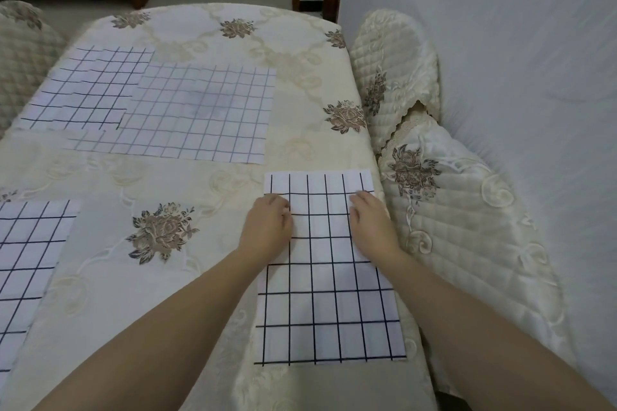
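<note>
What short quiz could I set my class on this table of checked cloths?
1. True or false: the left hand and the right hand both touch the near checked cloth.
2. The tablecloth shows: A stripes, B flowers, C dots?
3. Fill in: the stacked cloths lie at the table's far ____ corner.
Key: 1 true; 2 B; 3 left.
</note>
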Motion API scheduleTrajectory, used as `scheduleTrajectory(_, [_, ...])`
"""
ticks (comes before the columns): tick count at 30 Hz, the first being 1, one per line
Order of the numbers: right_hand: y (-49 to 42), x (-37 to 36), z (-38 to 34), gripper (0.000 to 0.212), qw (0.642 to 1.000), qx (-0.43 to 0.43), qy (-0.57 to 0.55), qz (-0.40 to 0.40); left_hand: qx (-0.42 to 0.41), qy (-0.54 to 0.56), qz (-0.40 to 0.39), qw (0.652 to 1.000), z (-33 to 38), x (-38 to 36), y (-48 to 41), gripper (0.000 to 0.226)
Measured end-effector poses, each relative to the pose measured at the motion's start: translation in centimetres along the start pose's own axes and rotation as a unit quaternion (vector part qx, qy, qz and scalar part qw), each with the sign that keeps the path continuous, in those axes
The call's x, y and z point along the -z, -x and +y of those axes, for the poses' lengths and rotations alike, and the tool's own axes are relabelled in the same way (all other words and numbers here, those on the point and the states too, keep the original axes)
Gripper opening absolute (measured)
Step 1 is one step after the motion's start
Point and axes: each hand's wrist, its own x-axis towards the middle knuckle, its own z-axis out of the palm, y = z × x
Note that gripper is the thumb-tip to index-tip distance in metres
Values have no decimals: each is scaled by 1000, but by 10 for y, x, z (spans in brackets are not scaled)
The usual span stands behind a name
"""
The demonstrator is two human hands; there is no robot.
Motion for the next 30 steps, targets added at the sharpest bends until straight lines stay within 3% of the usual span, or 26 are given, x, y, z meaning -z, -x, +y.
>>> scheduleTrajectory(2, [-17, -14, -3, 49, 997, 52, 52, -21, -75, -46, -17, 996, 9, -20, -14, 29])
scheduleTrajectory(5, [-39, -30, -2, 53, 988, 57, 133, -46, -113, -105, -63, 986, 25, -43, -30, 45])
scheduleTrajectory(8, [-48, -41, 1, 56, 983, 42, 174, -49, -93, -143, -89, 981, 28, -60, -39, 51])
scheduleTrajectory(13, [-49, -45, 10, 73, 979, 36, 196, -34, -72, -184, -61, 978, 14, -68, -37, 55])
scheduleTrajectory(25, [-43, -22, 36, 64, 979, -62, 189, -50, 23, -226, -75, 971, -10, -50, -33, 71])
scheduleTrajectory(30, [-3, -19, 26, 65, 982, -22, 184, -23, 11, -193, -74, 978, -5, -41, -1, 68])
